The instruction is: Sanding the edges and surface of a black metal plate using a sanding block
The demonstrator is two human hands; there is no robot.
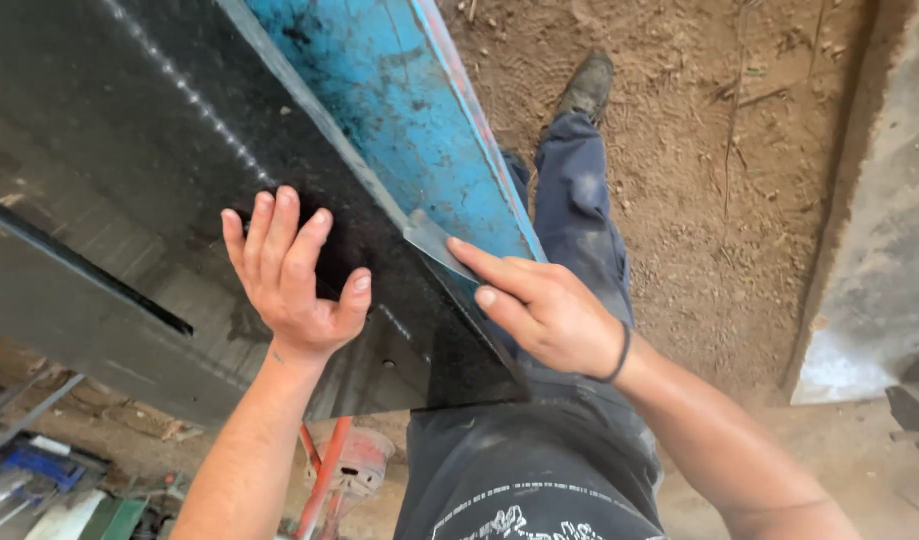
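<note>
So the person is standing at this big metal panel [149, 180], dark on the flat face and with worn blue paint [409, 110] on the angled edge. Left hand [294, 280] is lying open, palm flat and fingers spread, pressing on the dark face, looks like it's just bracing the thing. Right hand [544, 310] is gripping a scraper [434, 243], index finger running along the blade, and the blade tip is sitting right at the line where the blue meets the black. My read: they're mid-scrape, working along that edge. Next stroke is probably calling for a low blade angle and steady pressure along the seam, with the left hand holding down so the panel isn't shifting. Dirt floor [699, 150] underneath, some clutter at lower left.
</note>
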